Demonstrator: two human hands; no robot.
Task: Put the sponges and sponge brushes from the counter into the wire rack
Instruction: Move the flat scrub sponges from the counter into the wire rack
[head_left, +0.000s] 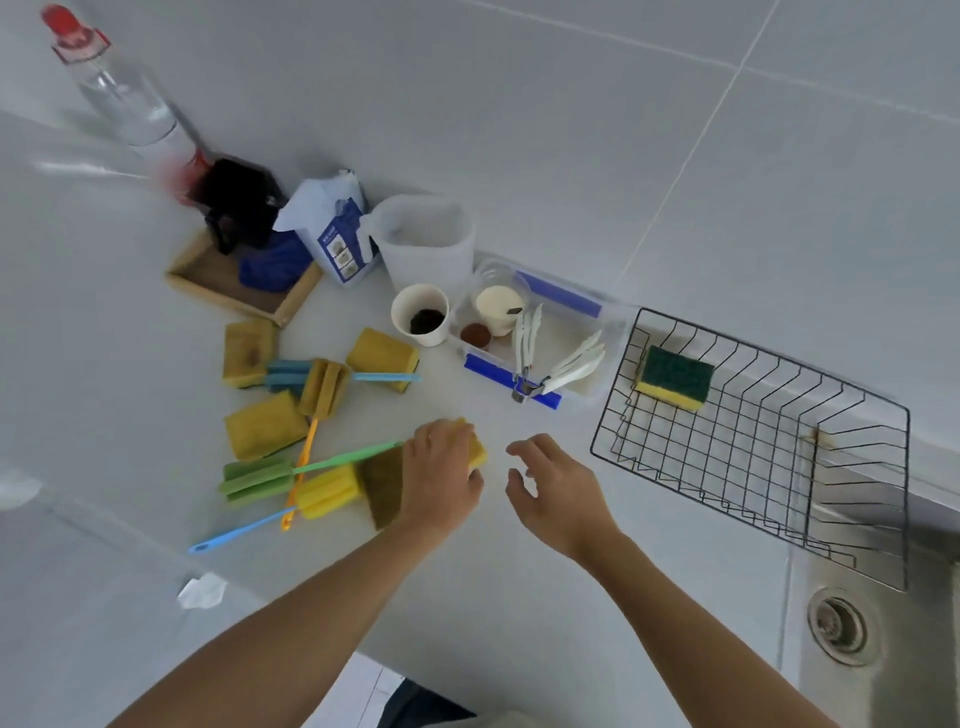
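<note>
A home kitchen, seen at the washing-up corner.

The pale grey bench (519, 597) meets a wall of large light tiles (571, 104), and at the right a stainless steel sink (883, 675) with a round metal drain (837, 625) is set into it. A black wire dish rack (753, 452) stands beside the sink, holding a yellow sponge with a green scouring side (674, 378). More yellow sponges (265, 423) and a clear bottle with a red cap (124, 104) are on the bench.

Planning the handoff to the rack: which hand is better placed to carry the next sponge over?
Probably the left hand: it already covers a sponge. The right hand is open and empty, though nearer the wire rack.
</note>
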